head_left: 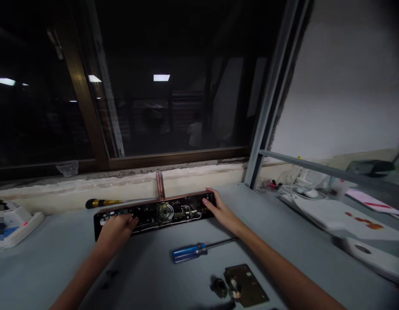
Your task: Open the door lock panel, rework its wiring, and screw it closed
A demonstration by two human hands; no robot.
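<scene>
A long black housing lies on the grey table with its inside facing up, showing wires, a round part in the middle and small boards. A copper-coloured post rises from its far side. My right hand grips the right end, thumb on the inner face and fingers behind the far edge. Over the left part, my left hand is closed with curled fingers; what they pinch, if anything, is hidden. A blue-handled screwdriver rests nearer me, and a black-and-yellow screwdriver lies behind the housing.
At the front are a dark flat plate and a small black round part. A white power strip is at left. A clear plastic cup sits on the sill. A metal frame separates cluttered white panels at right.
</scene>
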